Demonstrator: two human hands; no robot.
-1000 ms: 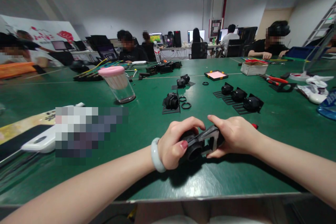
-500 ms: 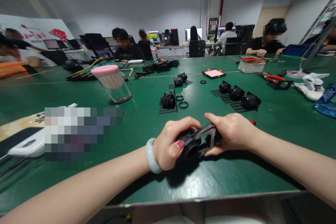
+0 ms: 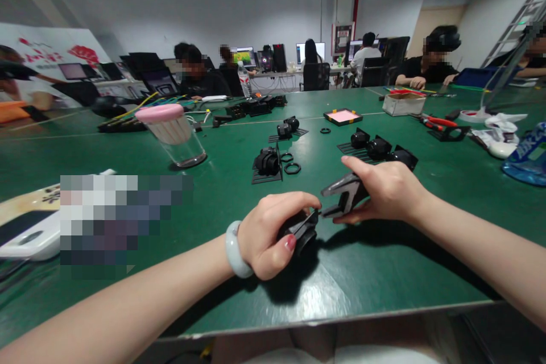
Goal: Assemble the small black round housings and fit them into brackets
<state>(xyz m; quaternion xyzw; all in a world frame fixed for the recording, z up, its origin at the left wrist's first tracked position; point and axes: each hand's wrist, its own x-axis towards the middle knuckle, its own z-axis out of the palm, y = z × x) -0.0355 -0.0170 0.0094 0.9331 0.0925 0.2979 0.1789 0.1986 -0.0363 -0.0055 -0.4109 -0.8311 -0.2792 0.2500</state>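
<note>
My left hand point(image 3: 273, 233), with a pale bangle at the wrist, is closed round a black plastic part point(image 3: 307, 233) that the fingers partly cover. In my right hand point(image 3: 388, 187) is a black clamp-like tool point(image 3: 346, 196) with two jaws pointing left. A small gap separates the jaws from the black part. Both are held above the front of the green table point(image 3: 362, 273). Beyond my left hand stands a similar black part on a slatted plate point(image 3: 268, 162), beside a black ring point(image 3: 292, 168).
A row of black parts point(image 3: 377, 147) lies behind my right hand. A pink-lidded cup point(image 3: 174, 136) stands left, a blue bottle point(image 3: 526, 159) far right. A small box point(image 3: 403, 105), red-handled pliers point(image 3: 441, 122) and a framed pink square point(image 3: 342, 116) lie farther back. People sit beyond.
The clamp-like tool in my right hand has come away from the black part, moving up and right. My left hand has shifted slightly left and tilted the part.
</note>
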